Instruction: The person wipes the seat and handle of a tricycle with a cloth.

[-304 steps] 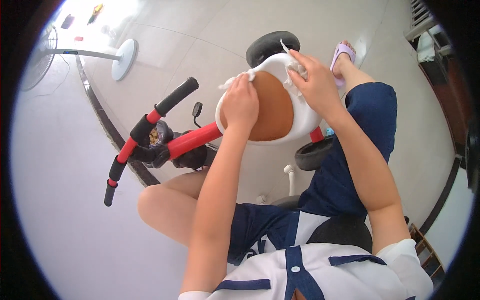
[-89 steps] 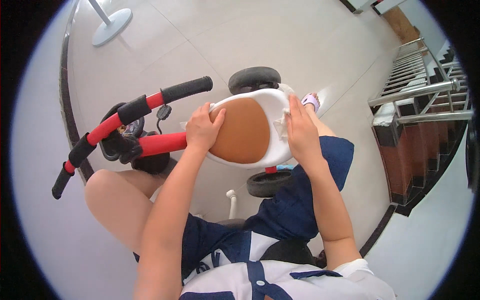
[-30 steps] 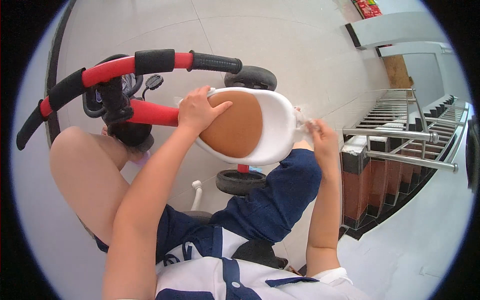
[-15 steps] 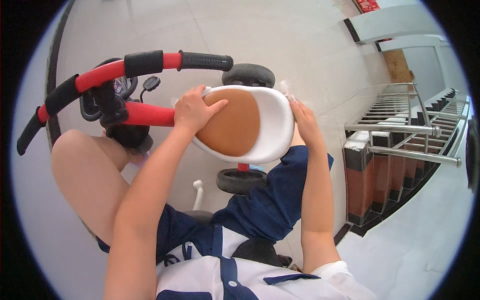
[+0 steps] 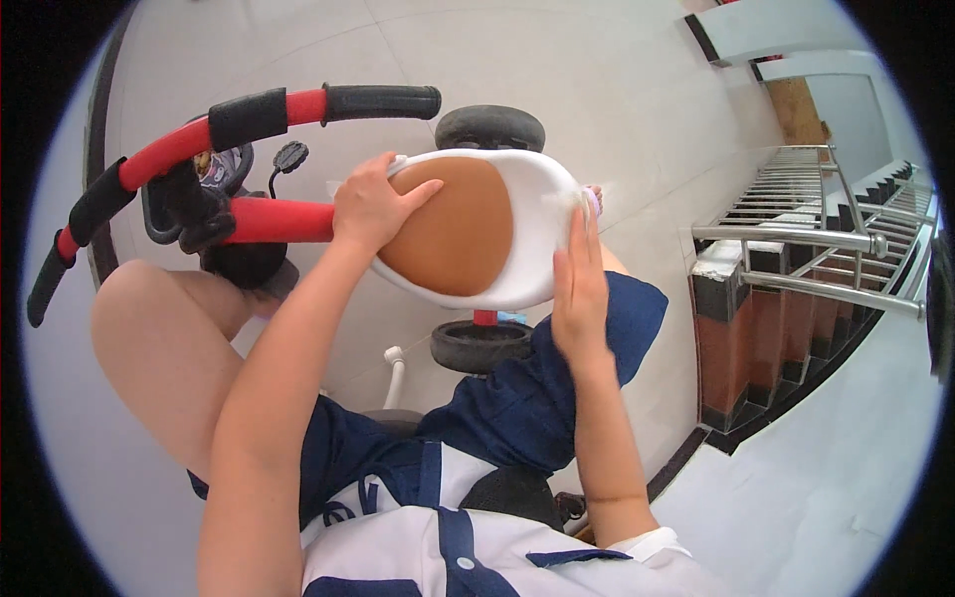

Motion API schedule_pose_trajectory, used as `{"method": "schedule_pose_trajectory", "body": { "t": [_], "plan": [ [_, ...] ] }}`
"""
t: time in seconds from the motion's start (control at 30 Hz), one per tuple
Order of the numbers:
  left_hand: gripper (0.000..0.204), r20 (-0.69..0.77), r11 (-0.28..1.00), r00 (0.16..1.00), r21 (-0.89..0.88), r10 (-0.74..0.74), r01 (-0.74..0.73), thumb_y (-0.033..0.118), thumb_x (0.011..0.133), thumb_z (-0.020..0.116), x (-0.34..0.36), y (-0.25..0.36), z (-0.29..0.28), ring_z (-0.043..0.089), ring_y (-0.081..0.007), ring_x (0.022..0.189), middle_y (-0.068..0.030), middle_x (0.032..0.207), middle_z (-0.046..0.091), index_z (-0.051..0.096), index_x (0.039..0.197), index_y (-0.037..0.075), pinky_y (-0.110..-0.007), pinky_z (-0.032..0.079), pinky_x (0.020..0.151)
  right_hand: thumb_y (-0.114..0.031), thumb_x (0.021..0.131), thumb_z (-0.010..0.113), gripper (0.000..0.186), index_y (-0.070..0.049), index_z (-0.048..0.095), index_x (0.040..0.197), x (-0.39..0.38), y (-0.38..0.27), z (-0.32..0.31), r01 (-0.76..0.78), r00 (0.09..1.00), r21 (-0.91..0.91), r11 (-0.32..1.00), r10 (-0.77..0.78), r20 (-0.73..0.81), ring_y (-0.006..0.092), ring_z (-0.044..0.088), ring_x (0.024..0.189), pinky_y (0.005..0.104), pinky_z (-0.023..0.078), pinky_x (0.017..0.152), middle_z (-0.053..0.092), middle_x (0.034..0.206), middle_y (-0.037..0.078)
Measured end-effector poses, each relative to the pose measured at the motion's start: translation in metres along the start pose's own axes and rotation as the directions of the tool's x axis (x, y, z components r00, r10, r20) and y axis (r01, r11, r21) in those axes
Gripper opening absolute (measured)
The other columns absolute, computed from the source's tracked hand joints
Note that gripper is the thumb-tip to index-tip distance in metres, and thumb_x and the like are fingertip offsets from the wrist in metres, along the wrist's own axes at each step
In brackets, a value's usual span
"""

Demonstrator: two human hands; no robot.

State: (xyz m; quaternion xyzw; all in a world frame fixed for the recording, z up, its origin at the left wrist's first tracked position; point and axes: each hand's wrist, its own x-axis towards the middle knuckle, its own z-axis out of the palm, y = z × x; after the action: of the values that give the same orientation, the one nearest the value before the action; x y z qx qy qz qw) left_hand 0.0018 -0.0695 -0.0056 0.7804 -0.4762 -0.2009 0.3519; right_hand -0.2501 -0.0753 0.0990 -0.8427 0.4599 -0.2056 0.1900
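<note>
A child's tricycle with a white seat (image 5: 537,229) and a brown seat pad (image 5: 453,229) stands in front of me. My left hand (image 5: 370,207) grips the seat's left end, thumb lying on the brown pad and fingers over the far rim. At the seat's right end, my right hand (image 5: 582,289) presses its fingers together against the rim. A crumpled white tissue (image 5: 575,198) shows at those fingertips, partly hidden. From the seat a red frame tube (image 5: 284,221) runs left to the red handlebar (image 5: 164,159) with black grips.
Black wheels (image 5: 490,129) sit beyond and below the seat. A small black pedal-like part (image 5: 289,156) sticks out near the handlebar. My bent legs flank the tricycle. To the right, a metal railing (image 5: 796,239) borders descending stairs. A white curved pipe (image 5: 396,383) is on the near side.
My right hand has moved along the seat's right rim toward me and slightly left, its fingers now straighter. The left hand keeps its hold. The whole view has shifted slightly.
</note>
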Motion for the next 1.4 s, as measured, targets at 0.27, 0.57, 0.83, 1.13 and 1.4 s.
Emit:
{"method": "schedule_pose_trajectory", "body": {
  "t": [0.27, 0.57, 0.83, 1.13, 1.4],
  "plan": [
    [0.073, 0.022, 1.000, 0.999, 0.006, -0.024, 0.024, 0.058, 0.071, 0.075, 0.000, 0.009, -0.002, 0.067, -0.0323, 0.095, -0.0179, 0.103, 0.069, 0.066, 0.113, 0.000, -0.042, 0.054, 0.084, -0.016, 0.099, 0.045, 0.038, 0.002, 0.053, 0.132, 0.095, 0.048, -0.003, -0.131, 0.972, 0.304, 0.944, 0.062, 0.228, 0.0337, 0.049, 0.127, 0.0367, 0.034, 0.109, 0.053, 0.136, 0.021],
    [0.069, 0.012, 1.000, 1.000, -0.008, -0.011, 0.011, 0.058, 0.070, 0.076, 0.000, 0.006, -0.004, 0.068, -0.0323, 0.090, -0.0171, 0.098, 0.070, 0.068, 0.107, 0.000, -0.042, 0.054, 0.080, -0.010, 0.099, 0.045, 0.038, 0.000, 0.049, 0.136, -0.007, -0.002, -0.010, -0.031, 0.998, -0.053, 0.998, 0.029, -0.050, 0.0367, 0.046, 0.130, 0.0387, 0.039, 0.105, 0.049, 0.139, 0.023],
    [0.070, -0.027, 1.000, 1.000, -0.003, 0.007, -0.007, 0.059, 0.070, 0.076, 0.001, 0.001, -0.002, 0.068, -0.0321, 0.089, -0.0175, 0.097, 0.070, 0.067, 0.106, -0.001, -0.042, 0.055, 0.079, -0.012, 0.096, 0.049, 0.034, -0.002, 0.056, 0.128, 0.071, 0.016, -0.007, 0.062, 0.998, -0.146, 0.987, -0.056, 0.040, 0.0376, 0.060, 0.106, 0.0430, 0.047, 0.088, 0.063, 0.117, 0.021],
    [0.071, -0.038, 1.000, 0.999, 0.015, 0.015, -0.014, 0.058, 0.070, 0.076, 0.000, 0.006, -0.003, 0.067, -0.0321, 0.091, -0.0175, 0.097, 0.069, 0.067, 0.107, -0.001, -0.042, 0.055, 0.080, -0.024, 0.093, 0.045, 0.032, -0.008, 0.070, 0.106, 0.167, 0.019, 0.042, 0.097, 0.800, -0.419, 0.903, 0.180, 0.572, 0.0343, 0.064, 0.099, 0.0428, 0.050, 0.087, 0.068, 0.106, 0.015],
    [0.061, 0.057, 0.999, 0.998, -0.005, -0.040, 0.040, 0.054, 0.070, 0.077, 0.003, 0.005, -0.001, 0.066, -0.0345, 0.092, -0.0163, 0.098, 0.069, 0.067, 0.107, 0.006, -0.045, 0.053, 0.079, -0.028, 0.093, 0.041, 0.037, -0.011, 0.069, 0.110, 0.164, -0.044, 0.107, 0.033, 0.664, -0.122, 0.992, 0.069, 0.744, 0.0331, 0.062, 0.105, 0.0425, 0.048, 0.091, 0.068, 0.111, 0.015]
  ]
}}
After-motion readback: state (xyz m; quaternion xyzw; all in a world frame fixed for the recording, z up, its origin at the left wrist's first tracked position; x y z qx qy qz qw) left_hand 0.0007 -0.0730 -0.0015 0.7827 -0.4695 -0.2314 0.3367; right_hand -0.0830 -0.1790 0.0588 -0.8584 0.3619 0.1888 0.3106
